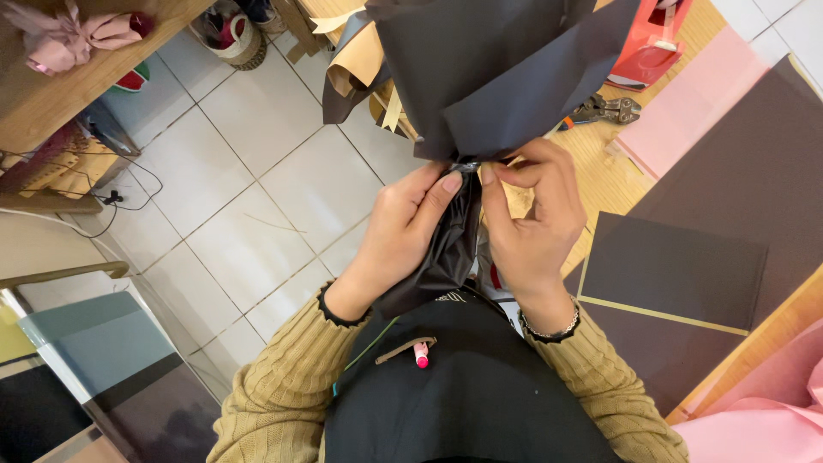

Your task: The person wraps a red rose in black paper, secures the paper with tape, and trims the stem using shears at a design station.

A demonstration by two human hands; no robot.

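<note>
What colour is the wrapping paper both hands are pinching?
Black wrapping paper, pinched by left hand and right hand; head view.

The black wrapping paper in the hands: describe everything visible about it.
The black wrapping paper is a matte, dark sheet gathered into a bundle, held up in front of the person's chest. Its upper part flares wide in stiff folds with sharp edges; below a tight pinch it narrows into a crumpled tail hanging toward the apron. The left hand and right hand both grip the pinch point, thumbs and fingertips pressed together there, where something small and shiny shows. A tan sheet peeks out behind its left side.
</note>
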